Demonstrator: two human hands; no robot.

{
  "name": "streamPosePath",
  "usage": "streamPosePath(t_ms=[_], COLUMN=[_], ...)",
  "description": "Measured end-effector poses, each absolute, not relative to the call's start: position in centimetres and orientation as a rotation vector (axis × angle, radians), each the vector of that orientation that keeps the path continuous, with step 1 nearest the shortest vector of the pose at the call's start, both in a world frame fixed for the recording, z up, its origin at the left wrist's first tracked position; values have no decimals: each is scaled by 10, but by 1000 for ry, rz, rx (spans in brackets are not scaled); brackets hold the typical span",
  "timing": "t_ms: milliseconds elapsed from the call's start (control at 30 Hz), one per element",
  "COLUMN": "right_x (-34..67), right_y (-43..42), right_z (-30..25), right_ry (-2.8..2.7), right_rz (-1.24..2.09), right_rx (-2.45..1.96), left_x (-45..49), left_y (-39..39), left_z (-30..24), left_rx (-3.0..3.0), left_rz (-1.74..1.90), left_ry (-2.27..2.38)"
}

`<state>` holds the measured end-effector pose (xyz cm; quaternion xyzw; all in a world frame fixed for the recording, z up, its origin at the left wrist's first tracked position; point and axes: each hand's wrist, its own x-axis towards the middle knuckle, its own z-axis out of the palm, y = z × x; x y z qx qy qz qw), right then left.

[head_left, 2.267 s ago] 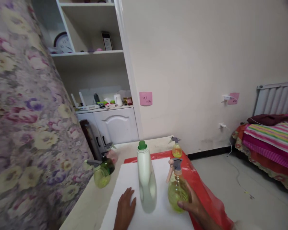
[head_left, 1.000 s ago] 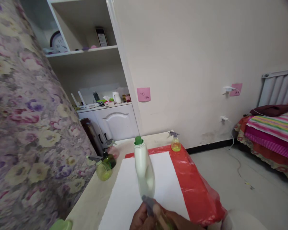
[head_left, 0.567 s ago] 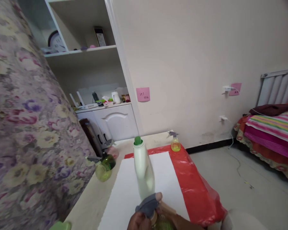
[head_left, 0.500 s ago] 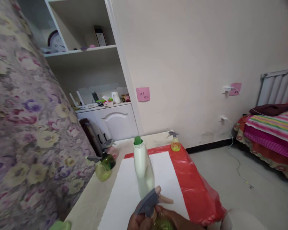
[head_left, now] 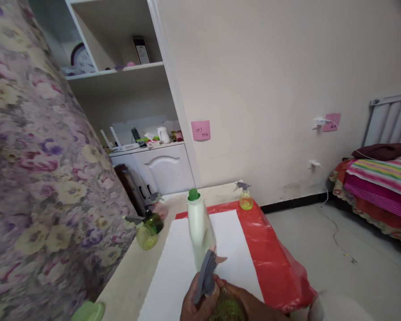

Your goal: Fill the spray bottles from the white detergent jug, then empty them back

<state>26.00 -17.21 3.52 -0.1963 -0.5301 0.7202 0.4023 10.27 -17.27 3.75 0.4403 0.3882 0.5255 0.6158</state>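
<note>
At the bottom centre I have a small spray bottle with a grey trigger head (head_left: 205,276) and a yellow-green, see-through body (head_left: 225,308). My left hand (head_left: 195,301) is closed around the trigger head near its collar. The fingers of my right hand (head_left: 249,301) are closed at the bottle's upper body; the lower part runs out of view. Just beyond stands a tall pale-green jug (head_left: 198,223), with a green piece (head_left: 193,194) in its open mouth. It rests on a white sheet (head_left: 173,267).
To the left stand a yellow-green spray bottle (head_left: 147,237), a dark green one (head_left: 154,221) and a pinkish one (head_left: 161,209). A yellow spray bottle (head_left: 246,200) sits at the back right on red plastic (head_left: 270,263). A light-green dish (head_left: 88,312) lies at the near left edge.
The trigger head in my left hand has turned to a steeper angle, its nozzle shifting left and up. The whole view has shifted slightly. Both hands keep hold of the spray bottle.
</note>
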Motion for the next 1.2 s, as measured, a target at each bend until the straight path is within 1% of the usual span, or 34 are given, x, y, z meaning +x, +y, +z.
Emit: streamPosePath(t_ms=[200,400,500,667,867,1100,1200], right_x=[263,265,263,262,261,262,263], right_y=[-169,-173,-173,-170,-168,-170,-170], right_z=[18,7,8,1,-5,-1,-5], right_ry=[-1389,-1393,-1370,-1331,-1279,-1259,-1230], right_rz=[1741,1678,1705,1795,1850,1884,1895], right_rx=[-496,-609,-545,-432,-385,-317,-326], left_x=[105,110,106,99,104,102,105], left_y=[-177,-171,-169,-168,-167,-176,-175], left_z=[38,34,32,27,21,35,33], left_rx=[924,998,1023,985,1007,1041,990], left_rz=[1167,1232,1218,1093,1206,1110,1140], left_ry=[762,904,923,791,845,804,757])
